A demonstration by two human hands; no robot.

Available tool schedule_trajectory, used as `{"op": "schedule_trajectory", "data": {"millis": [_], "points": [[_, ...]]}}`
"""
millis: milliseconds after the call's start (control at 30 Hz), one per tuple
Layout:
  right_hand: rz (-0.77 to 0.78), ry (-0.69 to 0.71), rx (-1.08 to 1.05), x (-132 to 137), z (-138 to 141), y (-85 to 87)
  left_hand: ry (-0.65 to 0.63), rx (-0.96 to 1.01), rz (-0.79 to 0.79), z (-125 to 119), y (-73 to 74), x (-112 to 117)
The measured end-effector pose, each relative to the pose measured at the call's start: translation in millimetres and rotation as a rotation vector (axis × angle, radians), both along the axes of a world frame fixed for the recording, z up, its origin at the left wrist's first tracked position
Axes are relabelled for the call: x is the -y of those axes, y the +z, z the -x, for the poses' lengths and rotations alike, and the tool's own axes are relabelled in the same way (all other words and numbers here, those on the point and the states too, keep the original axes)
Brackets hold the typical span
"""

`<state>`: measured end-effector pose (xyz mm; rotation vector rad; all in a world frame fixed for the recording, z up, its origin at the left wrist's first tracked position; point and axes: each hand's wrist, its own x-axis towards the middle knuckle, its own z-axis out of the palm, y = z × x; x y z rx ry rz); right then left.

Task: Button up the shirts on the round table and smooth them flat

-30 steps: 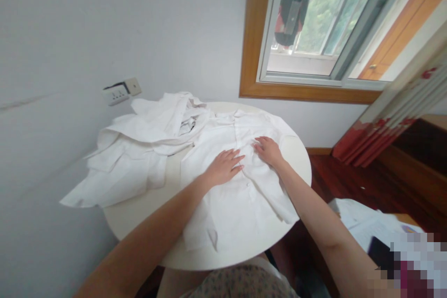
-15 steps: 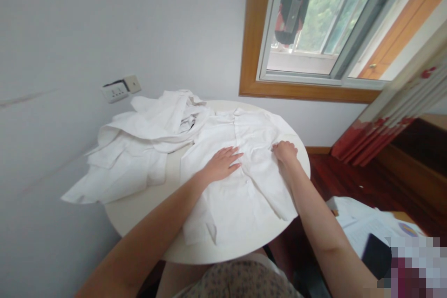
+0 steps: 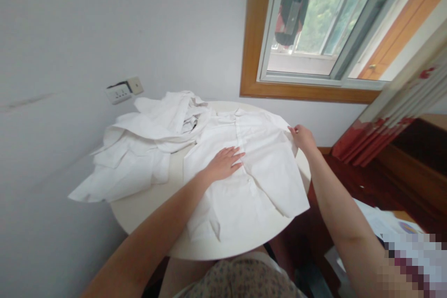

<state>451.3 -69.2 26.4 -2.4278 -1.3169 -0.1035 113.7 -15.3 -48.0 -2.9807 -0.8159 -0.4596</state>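
Observation:
A white shirt (image 3: 258, 172) lies spread face up on a round white table (image 3: 146, 209). My left hand (image 3: 223, 163) rests flat on the middle of the shirt, fingers stretched out. My right hand (image 3: 303, 137) is at the shirt's far right edge, fingers closed on the fabric there. A heap of other white garments (image 3: 146, 144) lies on the left half of the table, partly hanging over its edge.
A grey wall with a socket plate (image 3: 124, 91) stands behind the table. A wood-framed window (image 3: 314, 32) is at the upper right. Dark red wooden floor (image 3: 366, 181) and papers (image 3: 384, 228) lie to the right. My lap in patterned cloth (image 3: 237, 279) is below the table.
My right hand slid from the shirt's middle out to its right edge, pulling that side flatter and wider. My left hand stayed pressed on the shirt.

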Motion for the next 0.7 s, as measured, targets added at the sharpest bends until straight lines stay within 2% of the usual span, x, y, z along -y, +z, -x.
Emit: {"op": "schedule_trajectory", "data": {"millis": [133,267,467,567,700], "points": [[0.115,0.025,0.201,13,-19,13.7,-0.001,0.009,0.01,0,-0.2,0],[0.155,0.073,0.286,23,-15,11.6,-0.004,0.006,0.018,-1,1.4,1],[0.171,0.055,0.222,59,14,-8.0,0.001,0.006,0.018,-1,0.5,1],[0.081,0.044,0.19,85,21,-21.2,0.005,0.001,0.014,-2,-1.4,0],[-0.094,0.071,0.002,104,27,-40.4,0.005,-0.002,0.009,-2,-2.8,-1]]}}
